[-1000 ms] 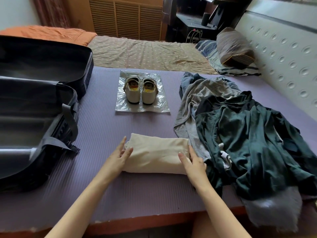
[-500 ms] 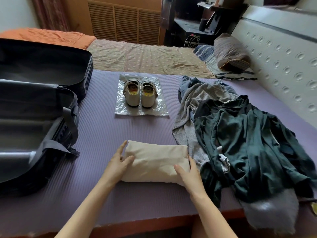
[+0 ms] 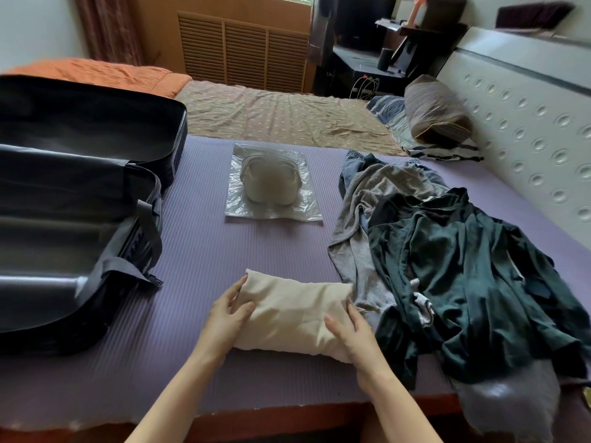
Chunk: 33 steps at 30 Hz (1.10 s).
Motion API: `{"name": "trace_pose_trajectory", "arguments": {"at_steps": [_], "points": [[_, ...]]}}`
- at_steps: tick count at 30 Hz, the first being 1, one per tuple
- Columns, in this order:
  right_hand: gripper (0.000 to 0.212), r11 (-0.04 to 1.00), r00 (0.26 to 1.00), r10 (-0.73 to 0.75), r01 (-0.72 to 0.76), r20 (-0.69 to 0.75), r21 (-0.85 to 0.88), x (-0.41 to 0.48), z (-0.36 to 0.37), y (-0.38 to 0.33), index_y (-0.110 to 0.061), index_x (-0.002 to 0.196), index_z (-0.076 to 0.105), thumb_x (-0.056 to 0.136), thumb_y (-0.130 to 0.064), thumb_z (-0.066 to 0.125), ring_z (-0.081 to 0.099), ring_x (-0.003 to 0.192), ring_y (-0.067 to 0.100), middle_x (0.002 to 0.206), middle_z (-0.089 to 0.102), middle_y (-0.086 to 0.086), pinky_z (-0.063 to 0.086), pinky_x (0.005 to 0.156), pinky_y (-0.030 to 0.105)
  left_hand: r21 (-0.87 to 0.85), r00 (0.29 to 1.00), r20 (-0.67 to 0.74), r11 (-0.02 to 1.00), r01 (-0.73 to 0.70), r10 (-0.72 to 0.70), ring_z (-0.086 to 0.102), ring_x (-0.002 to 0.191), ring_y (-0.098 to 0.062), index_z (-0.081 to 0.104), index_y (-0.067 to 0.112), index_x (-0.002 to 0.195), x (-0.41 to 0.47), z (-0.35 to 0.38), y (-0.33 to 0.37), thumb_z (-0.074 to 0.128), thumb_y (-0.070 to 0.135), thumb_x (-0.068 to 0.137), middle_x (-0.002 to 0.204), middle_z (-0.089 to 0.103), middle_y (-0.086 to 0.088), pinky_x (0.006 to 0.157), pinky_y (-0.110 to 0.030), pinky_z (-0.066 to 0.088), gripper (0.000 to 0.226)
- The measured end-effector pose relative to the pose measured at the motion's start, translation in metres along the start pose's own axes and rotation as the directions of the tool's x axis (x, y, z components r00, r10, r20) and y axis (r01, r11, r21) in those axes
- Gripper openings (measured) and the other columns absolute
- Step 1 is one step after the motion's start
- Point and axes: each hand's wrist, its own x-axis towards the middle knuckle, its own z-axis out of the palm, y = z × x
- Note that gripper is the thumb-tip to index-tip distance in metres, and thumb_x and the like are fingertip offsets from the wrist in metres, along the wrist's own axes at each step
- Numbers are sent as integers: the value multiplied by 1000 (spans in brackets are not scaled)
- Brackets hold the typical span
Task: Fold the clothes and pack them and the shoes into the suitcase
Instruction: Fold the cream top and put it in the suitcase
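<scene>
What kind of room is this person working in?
Probably a bedroom: a padded headboard runs along the right, a pillow lies beside it, and a rumpled sheet is spread behind. The open suitcase and heap of clothes suggest packing for a trip.

I see a bare lane of purple mat [image 3: 198, 251] between the open suitcase [image 3: 80, 238] on the left and the folded beige garment [image 3: 294, 311]. The clothes pile [image 3: 447, 270] touches the garment's right end. Ahead, the shoes [image 3: 270, 183] on their plastic bag [image 3: 307, 212] sit well apart, with open mat between.
</scene>
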Motion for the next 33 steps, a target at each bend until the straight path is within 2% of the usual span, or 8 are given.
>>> {"name": "trace_pose_trajectory", "arguments": {"at_steps": [3, 7, 10, 14, 20, 27, 30, 33], "points": [[72, 997, 997, -71, 71, -15, 17, -2, 0, 2, -24, 147, 32, 86, -20, 69, 51, 123, 12, 138, 51, -7, 40, 108, 38, -23, 1000, 13, 1000, -10, 10, 48, 117, -10, 43, 29, 138, 1, -4, -2, 56, 1, 89, 126, 48, 7, 97, -23, 36, 58], [69, 994, 995, -83, 86, -50, 69, -6, 4, 6, -31, 143, 38, 84, -19, 71, 59, 115, 14, 129, 60, -4, 46, 102, 40, -80, 1000, 20, 997, 13, -12, 54, 106, -4, 47, 37, 133, -4, -8, -5, 60, 6, 89, 113, 57, 14, 86, -18, 42, 55], [67, 987, 994, -92, 99, -56, 128, -9, 9, 4, -23, 141, 43, 82, -17, 74, 61, 113, 18, 126, 62, 2, 46, 102, 42, -140, 999, 30, 989, 39, -35, 57, 111, -13, 51, 35, 130, -8, -12, -5, 67, 19, 77, 115, 63, 8, 95, -27, 45, 58], [100, 976, 992, -124, 125, -12, 176, -16, 19, -11, -21, 137, 48, 49, -47, 89, 65, 107, 21, 120, 67, 4, 53, 91, 41, -288, 997, 29, 954, 81, -76, 59, 112, -17, 54, 22, 131, -13, -29, -2, 67, 7, 83, 118, 65, -3, 102, -36, 44, 52], [39, 962, 968, -229, 210, 104, 173, -30, 63, -64, -12, 121, 58, 83, -4, 67, 70, 92, 26, 104, 73, 7, 58, 71, 30, -392, 995, -104, 919, -45, 4, 63, 98, -19, 58, 16, 124, -27, -80, 30, 62, 0, 86, 104, 70, -3, 90, -31, 47, 42], [38, 914, 881, -389, 332, 271, 232, -46, 180, -153, -16, 121, 59, 85, -5, 66, 68, 90, 26, 107, 71, 9, 56, 65, 33, -313, 921, -341, 901, -299, 187, 64, 85, -12, 56, 24, 121, -59, -206, 100, 55, 3, 91, 99, 69, -2, 66, -12, 52, 37], [39, 902, 854, -414, 338, 315, 270, -41, 252, -169, -12, 122, 57, 85, -3, 66, 66, 91, 22, 107, 69, 9, 56, 67, 30, -274, 882, -429, 902, -333, 196, 62, 87, -13, 56, 20, 125, -57, -275, 109, 55, 1, 90, 99, 66, -3, 74, -13, 51, 40], [45, 905, 846, -409, 327, 342, 273, -31, 326, -168, -11, 128, 54, 85, -1, 65, 65, 100, 23, 116, 66, 11, 56, 85, 35, -236, 855, -486, 916, -325, 178, 60, 100, -18, 56, 16, 128, -47, -342, 102, 55, 0, 90, 103, 66, -2, 92, -25, 47, 42]]}}
